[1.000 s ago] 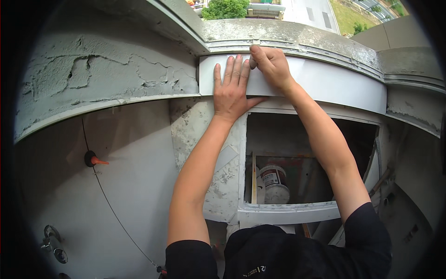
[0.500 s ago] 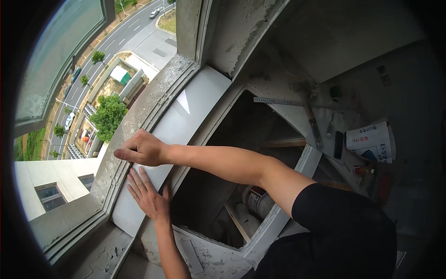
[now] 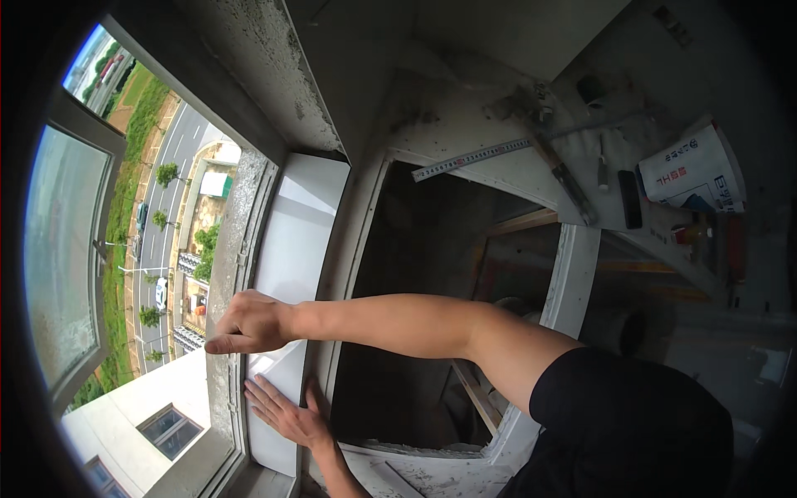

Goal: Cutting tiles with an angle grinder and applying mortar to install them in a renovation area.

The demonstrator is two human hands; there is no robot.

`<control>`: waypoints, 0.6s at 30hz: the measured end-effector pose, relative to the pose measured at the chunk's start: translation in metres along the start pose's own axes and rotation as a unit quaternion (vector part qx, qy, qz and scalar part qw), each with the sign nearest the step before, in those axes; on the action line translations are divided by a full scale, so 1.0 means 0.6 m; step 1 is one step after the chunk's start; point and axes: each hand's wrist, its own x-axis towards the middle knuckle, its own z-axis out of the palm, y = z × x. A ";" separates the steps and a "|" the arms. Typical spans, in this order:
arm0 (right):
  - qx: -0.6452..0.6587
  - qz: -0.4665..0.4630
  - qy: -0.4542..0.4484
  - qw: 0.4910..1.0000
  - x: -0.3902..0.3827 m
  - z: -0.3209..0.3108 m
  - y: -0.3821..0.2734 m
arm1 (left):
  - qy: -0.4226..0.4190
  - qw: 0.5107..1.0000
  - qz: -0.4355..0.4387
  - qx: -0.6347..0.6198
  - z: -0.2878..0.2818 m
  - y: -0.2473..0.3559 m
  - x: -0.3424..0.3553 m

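Observation:
A long white panel (image 3: 286, 236) lies along the window sill against the window frame (image 3: 251, 241), with light reflecting off its glossy face. My left hand (image 3: 286, 411) rests flat on the near part of this panel, its fingers stretched out and the thumb apart. Reaching across from the right, my right hand (image 3: 249, 322) is closed in a fist over the panel's window-side edge, the thumb toward the outside. Nothing shows in that fist; its underside is hidden.
Right of the panel gapes a dark rectangular opening (image 3: 407, 249) with wooden strips inside. On the pale surface beyond it lie a steel ruler (image 3: 473, 158), a hammer (image 3: 562, 178), a black oblong object (image 3: 629, 199) and a white printed bag (image 3: 689, 170). An open window sash (image 3: 70, 241) swings outside.
My view has turned, so the sill and panel now stand more upright in it. My left hand stays flat on the panel, and my right fist remains just beyond it.

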 end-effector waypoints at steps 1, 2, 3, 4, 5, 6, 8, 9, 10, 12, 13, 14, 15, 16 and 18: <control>0.003 0.009 0.014 1.000 -0.007 -0.007 0.023 | 0.006 1.000 0.005 -0.001 0.002 0.006 0.004; 0.007 0.017 0.028 0.999 -0.015 -0.009 0.043 | 0.003 1.000 0.013 0.001 0.003 0.010 0.006; 0.017 0.058 0.022 0.998 -0.015 -0.009 0.042 | 0.003 1.000 0.014 0.003 0.004 0.007 0.005; 0.022 0.060 0.027 0.998 -0.014 -0.010 0.041 | 0.003 1.000 0.016 0.006 0.005 0.004 0.004; 0.026 0.053 0.022 0.998 -0.013 -0.010 0.040 | 0.000 1.000 0.019 0.010 0.006 0.003 0.001; 0.028 0.046 0.018 0.998 -0.006 -0.010 0.030 | 0.002 1.000 0.019 0.012 0.006 -0.002 0.001; 0.040 0.017 0.030 0.999 0.003 -0.021 0.002 | 0.002 1.000 0.020 0.017 0.005 -0.005 0.001; 0.029 0.002 0.040 0.999 0.004 -0.042 0.000 | -0.002 1.000 0.017 0.016 0.000 0.001 0.003; 0.015 -0.013 0.049 0.999 0.004 -0.064 0.009 | -0.004 1.000 0.014 0.013 -0.001 0.010 0.007; 0.018 0.036 0.094 0.995 -0.001 -0.092 0.053 | 0.002 1.000 0.021 0.007 0.007 0.014 0.005; 0.025 0.040 0.089 0.995 -0.003 -0.096 0.058 | 0.008 1.000 0.024 0.002 0.010 0.013 0.005; 0.032 0.044 0.083 0.995 -0.004 -0.099 0.062 | 0.007 1.000 0.028 0.002 0.011 0.011 0.005; 0.039 0.045 0.082 0.995 0.002 -0.104 0.049 | 0.007 1.000 0.025 0.010 0.008 0.002 0.000; 0.029 0.009 0.100 0.995 0.009 -0.119 0.036 | 0.008 1.000 0.025 0.014 0.006 -0.003 -0.001; 0.010 -0.009 0.133 0.991 0.016 -0.149 0.042 | 0.010 0.999 0.025 0.025 0.001 -0.004 0.002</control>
